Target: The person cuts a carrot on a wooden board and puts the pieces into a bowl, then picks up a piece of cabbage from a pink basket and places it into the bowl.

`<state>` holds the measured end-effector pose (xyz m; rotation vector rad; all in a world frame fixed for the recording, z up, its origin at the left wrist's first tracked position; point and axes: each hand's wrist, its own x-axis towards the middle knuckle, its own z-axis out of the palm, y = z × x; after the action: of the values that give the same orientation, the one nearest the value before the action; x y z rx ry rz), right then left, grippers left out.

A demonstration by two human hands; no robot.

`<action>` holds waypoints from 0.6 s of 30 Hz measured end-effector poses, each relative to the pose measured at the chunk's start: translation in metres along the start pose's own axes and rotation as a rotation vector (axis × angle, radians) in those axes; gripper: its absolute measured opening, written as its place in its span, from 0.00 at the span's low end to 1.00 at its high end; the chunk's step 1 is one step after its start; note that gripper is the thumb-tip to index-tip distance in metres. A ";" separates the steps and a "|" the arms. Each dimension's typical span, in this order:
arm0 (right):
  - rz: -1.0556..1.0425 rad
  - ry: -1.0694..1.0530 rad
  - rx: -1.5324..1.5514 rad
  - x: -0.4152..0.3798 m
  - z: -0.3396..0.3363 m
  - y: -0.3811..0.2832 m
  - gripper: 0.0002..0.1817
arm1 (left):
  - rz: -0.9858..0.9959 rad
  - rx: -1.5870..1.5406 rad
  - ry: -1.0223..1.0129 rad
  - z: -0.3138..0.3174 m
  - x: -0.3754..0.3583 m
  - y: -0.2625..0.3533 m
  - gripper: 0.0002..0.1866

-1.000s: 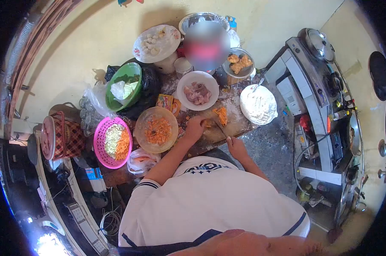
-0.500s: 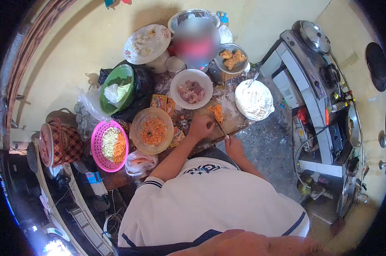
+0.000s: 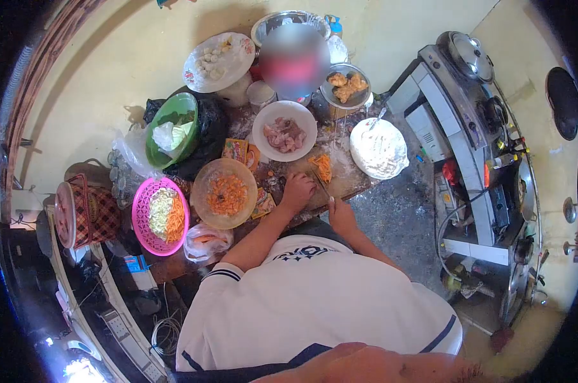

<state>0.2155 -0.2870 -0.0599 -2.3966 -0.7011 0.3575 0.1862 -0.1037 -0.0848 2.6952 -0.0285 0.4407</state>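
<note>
wrapped round the handle of a knife (image 3: pixel 323 187), the right hand (image 3: pixel 342 216) angles its blade beside orange strips (image 3: pixel 322 168) on the board (image 3: pixel 345 182), near a bowl of meat (image 3: pixel 282 157). compared with half a second ago, the left hand (image 3: pixel 298 191) lies closer to the blade, suggesting cutting is under way; whether its fingers pinch anything, i cannot tell.

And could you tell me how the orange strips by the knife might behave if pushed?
The orange strips, thinly cut, look light and probably bend a little. Piled loosely by the knife, they would likely scatter rather than slide as one.
</note>
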 end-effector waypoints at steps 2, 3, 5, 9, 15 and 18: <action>0.018 -0.026 -0.014 -0.001 0.002 0.002 0.17 | -0.010 -0.002 -0.045 0.003 -0.001 -0.001 0.05; 0.035 -0.051 -0.026 -0.001 0.003 0.003 0.17 | -0.013 -0.002 -0.045 0.001 -0.001 0.000 0.05; 0.042 -0.066 -0.034 -0.005 0.008 0.006 0.17 | -0.037 -0.040 -0.014 -0.003 -0.001 0.001 0.06; 0.123 -0.130 -0.021 -0.004 -0.001 -0.007 0.17 | 0.001 0.006 0.035 -0.001 -0.001 0.002 0.06; 0.098 -0.142 -0.078 -0.004 0.002 -0.004 0.16 | -0.043 -0.003 -0.003 -0.002 0.000 0.002 0.05; 0.134 -0.180 -0.123 -0.002 0.001 -0.009 0.16 | -0.061 0.004 -0.060 -0.010 0.002 0.004 0.05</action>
<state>0.2101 -0.2813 -0.0547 -2.5573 -0.6602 0.6087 0.1848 -0.1033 -0.0737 2.7046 0.0378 0.3416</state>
